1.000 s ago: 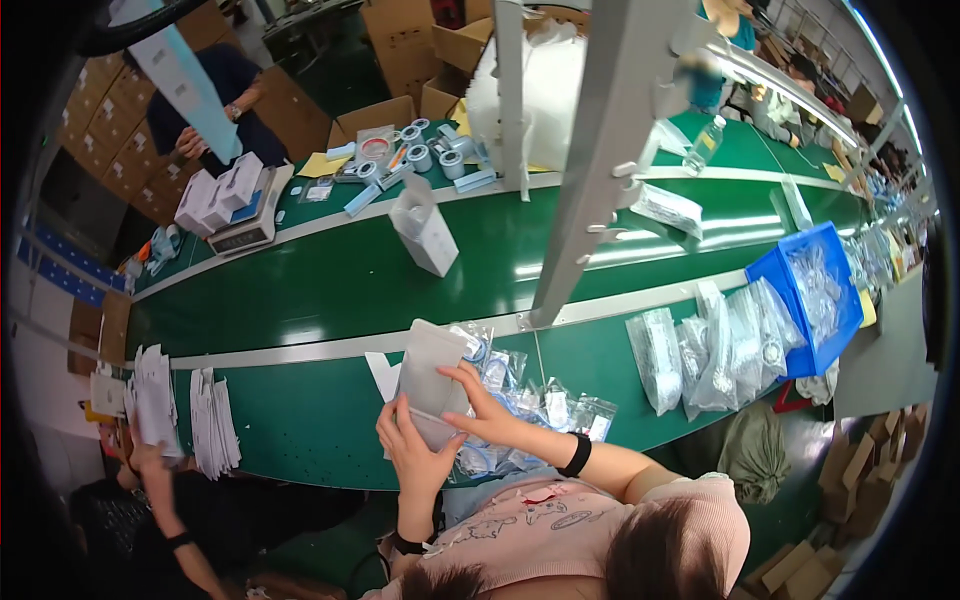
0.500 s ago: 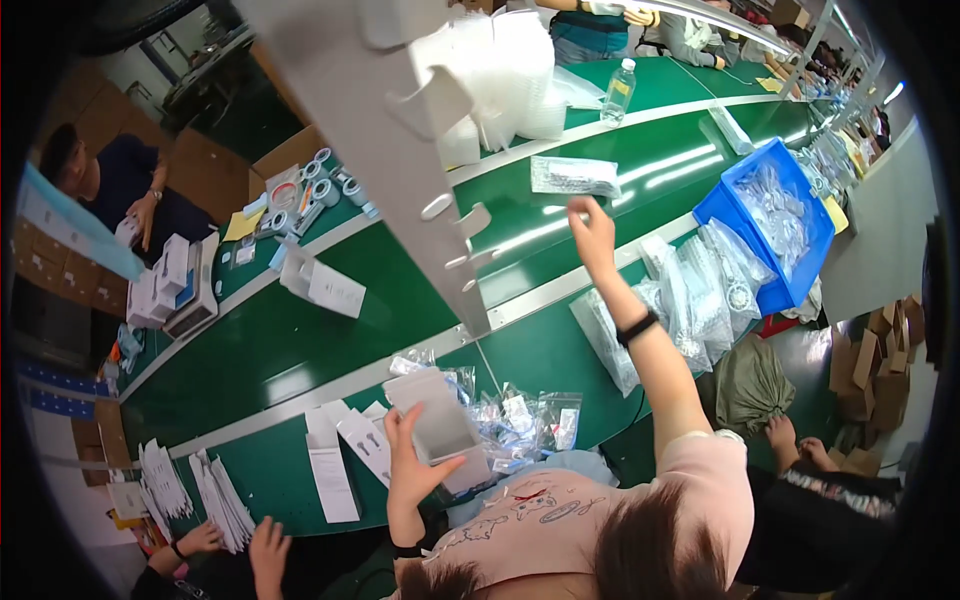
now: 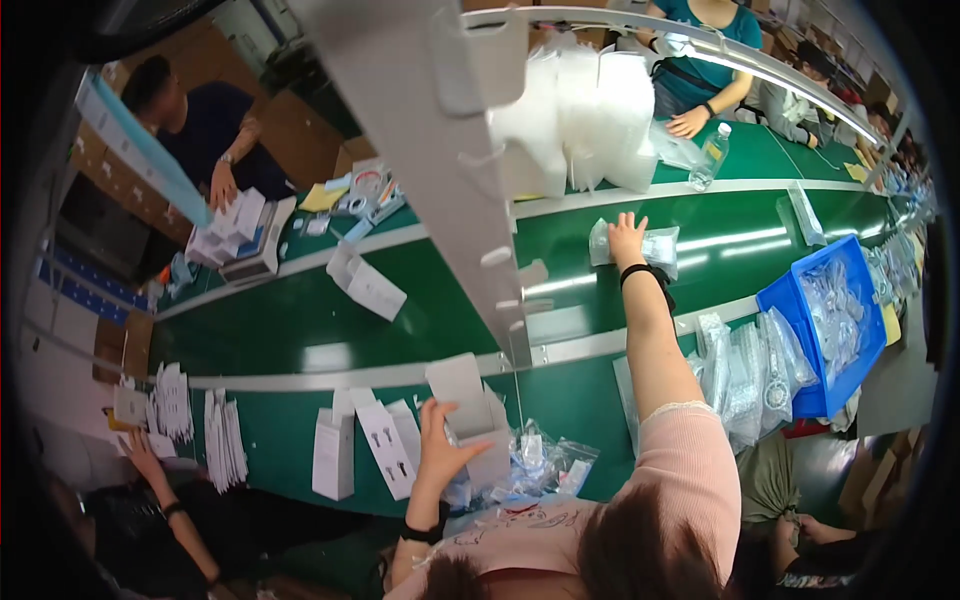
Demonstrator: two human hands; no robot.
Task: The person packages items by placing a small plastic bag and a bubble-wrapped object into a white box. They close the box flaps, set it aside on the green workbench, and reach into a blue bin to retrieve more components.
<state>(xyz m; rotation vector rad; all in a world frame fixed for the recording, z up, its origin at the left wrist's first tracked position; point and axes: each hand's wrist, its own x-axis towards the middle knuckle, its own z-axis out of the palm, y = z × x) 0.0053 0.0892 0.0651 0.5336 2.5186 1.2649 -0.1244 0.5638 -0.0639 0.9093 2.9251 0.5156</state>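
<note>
My left hand (image 3: 443,452) holds an open white cardboard box (image 3: 462,386) upright at the near workbench, thumb on one side and fingers on the other. What lies inside the box is hidden. Farther out, my right hand (image 3: 628,243) lies over a clear bubble-wrapped packet (image 3: 662,250) on the green conveyor, its fingers spread across the packet. Beside the box is a pile of small clear bags with blue and white pieces (image 3: 545,462). White boxes (image 3: 334,455) and a printed box (image 3: 388,445) lie on the other side of my left hand.
A blue bin (image 3: 838,375) of clear bags stands at the right, beside bubble-wrapped packets (image 3: 745,375). A grey metal post (image 3: 425,150) rises mid-view. An open white box (image 3: 365,282) lies on the conveyor. Co-workers' hands (image 3: 690,122) are across the line and at left (image 3: 145,455).
The view has shifted, so the scene sits lower and farther right. My right hand has moved onto the wrapped packet and spread its fingers. My left hand still holds the box.
</note>
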